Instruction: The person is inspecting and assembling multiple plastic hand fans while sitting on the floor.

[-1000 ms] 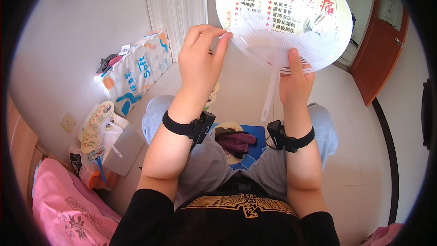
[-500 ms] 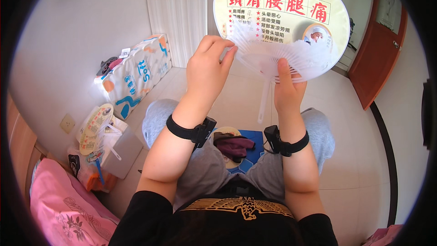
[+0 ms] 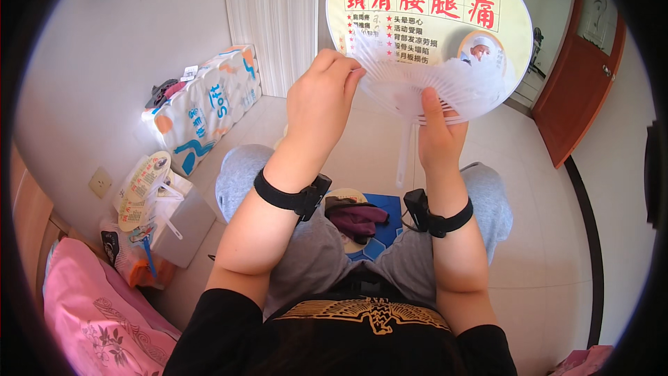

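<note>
A round hand fan [image 3: 435, 17] with a pale yellow printed face and white plastic ribs is held up in front of me at the far side. My left hand [image 3: 319, 97] pinches the fan's lower left edge between thumb and fingertips. At the lower right, my right hand [image 3: 442, 141] grips the fan, its thumb lying over the ribs and the fingers hidden behind. The fan's thin white handle [image 3: 404, 157] hangs down between my two hands, touched by neither.
Between my knees, a maroon cloth [image 3: 358, 220] lies on a blue patterned surface [image 3: 391, 210]. To the left, more fans [image 3: 145, 184] rest on a pale box [image 3: 198, 226], near a large tissue pack [image 3: 209, 115]. Pink bedding [image 3: 104, 306] fills the lower left; a brown door [image 3: 574, 90] stands at right.
My left hand has shifted slightly upward along the fan's edge. The fan and my right hand have hardly moved, and the grip of both hands remains.
</note>
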Tool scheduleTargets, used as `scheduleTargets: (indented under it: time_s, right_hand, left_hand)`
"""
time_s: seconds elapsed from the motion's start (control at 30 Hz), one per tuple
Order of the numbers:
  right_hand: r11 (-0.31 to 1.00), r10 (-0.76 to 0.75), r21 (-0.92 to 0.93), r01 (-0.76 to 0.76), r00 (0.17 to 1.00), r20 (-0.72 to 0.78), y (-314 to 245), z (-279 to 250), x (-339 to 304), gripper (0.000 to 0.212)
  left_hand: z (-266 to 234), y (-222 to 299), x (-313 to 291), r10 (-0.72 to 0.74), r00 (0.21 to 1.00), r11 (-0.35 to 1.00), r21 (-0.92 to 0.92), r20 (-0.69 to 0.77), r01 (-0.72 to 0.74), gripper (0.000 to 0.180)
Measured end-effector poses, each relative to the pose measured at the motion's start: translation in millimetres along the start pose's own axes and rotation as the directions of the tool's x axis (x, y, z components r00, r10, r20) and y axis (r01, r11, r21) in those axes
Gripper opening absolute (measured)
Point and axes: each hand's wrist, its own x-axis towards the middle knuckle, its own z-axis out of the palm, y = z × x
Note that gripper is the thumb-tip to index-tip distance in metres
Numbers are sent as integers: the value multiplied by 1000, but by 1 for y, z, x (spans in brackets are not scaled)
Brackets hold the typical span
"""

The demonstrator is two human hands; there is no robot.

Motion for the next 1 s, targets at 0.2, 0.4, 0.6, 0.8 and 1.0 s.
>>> scheduleTargets:
  time_s: [0.2, 0.4, 0.6, 0.8, 1.0]
  right_hand:
    - [998, 47, -40, -46, 998, 46, 4, 0, -3, 30]
    - [988, 111, 107, -115, 993, 40, -4, 4, -4, 32]
    - [935, 196, 291, -200, 980, 43, -3, 6, -6, 35]
    - [924, 245, 285, -254, 967, 66, 2, 2, -7, 35]
    - [933, 269, 242, -267, 963, 25, 2, 8, -6, 34]
  left_hand:
    - [0, -7, -2, -82, 993, 996, -34, 88, 85, 8]
    - [-3, -4, -2, -105, 982, 993, -40, 157, 113, 9]
    - [-4, -7, 0, -107, 976, 992, -47, 189, 117, 10]
    - [-8, -14, 2, -58, 961, 991, -101, 270, 89, 10]
    - [-8, -16, 1, -112, 959, 992, -19, 261, 121, 12]
